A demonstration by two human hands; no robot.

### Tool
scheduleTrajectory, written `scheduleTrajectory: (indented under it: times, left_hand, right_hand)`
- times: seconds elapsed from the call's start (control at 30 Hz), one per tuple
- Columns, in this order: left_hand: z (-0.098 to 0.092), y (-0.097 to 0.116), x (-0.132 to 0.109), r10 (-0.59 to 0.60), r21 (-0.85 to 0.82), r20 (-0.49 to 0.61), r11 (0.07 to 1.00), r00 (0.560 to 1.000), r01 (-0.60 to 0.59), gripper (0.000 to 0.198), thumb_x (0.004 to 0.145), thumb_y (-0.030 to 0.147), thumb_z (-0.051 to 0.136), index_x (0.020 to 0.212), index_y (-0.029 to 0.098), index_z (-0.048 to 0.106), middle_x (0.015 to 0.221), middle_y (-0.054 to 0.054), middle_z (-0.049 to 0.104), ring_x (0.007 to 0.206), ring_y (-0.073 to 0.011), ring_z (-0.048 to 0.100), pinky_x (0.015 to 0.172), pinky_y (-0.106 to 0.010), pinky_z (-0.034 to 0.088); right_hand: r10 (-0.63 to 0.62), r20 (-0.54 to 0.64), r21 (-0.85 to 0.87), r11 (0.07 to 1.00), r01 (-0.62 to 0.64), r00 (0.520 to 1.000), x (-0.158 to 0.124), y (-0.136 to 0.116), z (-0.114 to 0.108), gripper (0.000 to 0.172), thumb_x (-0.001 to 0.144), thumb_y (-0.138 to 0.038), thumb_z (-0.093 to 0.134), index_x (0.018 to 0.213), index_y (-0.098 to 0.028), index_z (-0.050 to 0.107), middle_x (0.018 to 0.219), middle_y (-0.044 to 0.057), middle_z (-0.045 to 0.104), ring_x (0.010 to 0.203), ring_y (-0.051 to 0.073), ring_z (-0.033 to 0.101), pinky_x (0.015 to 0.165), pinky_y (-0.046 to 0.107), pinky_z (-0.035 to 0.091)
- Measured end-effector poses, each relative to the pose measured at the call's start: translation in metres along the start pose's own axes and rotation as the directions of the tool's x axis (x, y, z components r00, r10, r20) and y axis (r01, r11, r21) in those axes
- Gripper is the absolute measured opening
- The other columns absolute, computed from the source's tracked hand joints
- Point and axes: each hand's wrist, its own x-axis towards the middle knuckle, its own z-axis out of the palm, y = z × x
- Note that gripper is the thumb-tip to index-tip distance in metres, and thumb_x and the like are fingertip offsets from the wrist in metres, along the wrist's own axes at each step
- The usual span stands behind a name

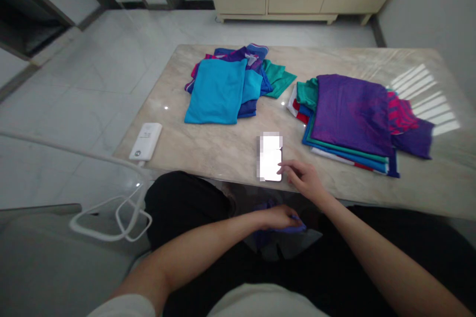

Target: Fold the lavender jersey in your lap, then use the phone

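Note:
My left hand (280, 218) is closed around a purple cloth (292, 229), held low between my knees below the table's front edge; part of the cloth hangs down in shadow. At the table's near edge lies a phone (270, 163) with a bright, blurred screen. The fingers of my right hand (303, 178) reach out to the phone's right edge, apart from one another and not wrapped round it. To the right rests a stack of folded clothes (351, 114), a purple garment on top. Farther left sits a second pile of clothes (217, 91) topped with bright blue.
A white power bank (146, 141) lies at the left end of the marble table (211, 151). Its white cable (141, 193) loops down beside my left knee. Across the tiled floor stands a cream cabinet (293, 0) with drawers.

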Motion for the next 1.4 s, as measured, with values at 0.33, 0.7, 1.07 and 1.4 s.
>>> scheduleTrajectory:
  times: [0.33,0.7,1.07,1.4]
  left_hand:
    - [-0.0001,0.0005,0.0001,-0.005,0.005,-0.001,1.000,1.000,0.005,0.023,0.089,0.040,0.067,0.094,0.020,0.077,0.089,0.000,0.073,0.083,-0.0171,0.062,0.077,-0.027,0.044]
    - [-0.0008,0.0006,-0.0005,-0.007,0.014,0.010,1.000,1.000,0.007,0.024,0.090,0.041,0.066,0.097,0.021,0.076,0.092,-0.001,0.074,0.085,-0.0169,0.063,0.075,-0.026,0.045]
    - [0.0008,-0.0043,0.0036,-0.002,0.044,0.004,0.999,1.000,0.002,0.023,0.090,0.041,0.066,0.095,0.021,0.076,0.087,0.000,0.072,0.081,-0.0163,0.062,0.072,-0.026,0.043]
    - [0.0009,-0.0019,0.0006,0.009,0.024,0.000,1.000,1.000,-0.009,0.023,0.090,0.041,0.066,0.095,0.021,0.076,0.089,0.000,0.073,0.084,-0.0163,0.062,0.073,-0.026,0.043]
  right_hand:
    - [-0.033,-0.070,-0.054,0.998,0.029,0.997,0.0016,-0.0018,0.0007,0.032,0.101,-0.031,0.052,0.126,-0.024,0.069,0.116,0.007,0.075,0.054,0.010,0.053,0.053,0.029,0.044]
    - [-0.043,-0.024,-0.111,0.993,0.040,0.999,0.0010,-0.0050,-0.0011,0.030,0.101,-0.027,0.050,0.120,-0.023,0.073,0.071,-0.001,0.062,0.050,0.010,0.043,0.052,0.028,0.033]
    - [-0.038,-0.031,-0.088,0.995,0.035,0.999,0.0029,0.0007,0.0015,0.040,0.101,-0.028,0.052,0.140,-0.026,0.062,0.128,0.008,0.070,0.056,0.009,0.050,0.059,0.029,0.044]
    - [0.029,-0.021,-0.070,0.997,-0.030,0.999,0.0037,-0.0023,-0.0003,0.037,0.101,-0.032,0.051,0.134,-0.025,0.067,0.071,0.000,0.071,0.053,0.014,0.058,0.055,0.028,0.043]
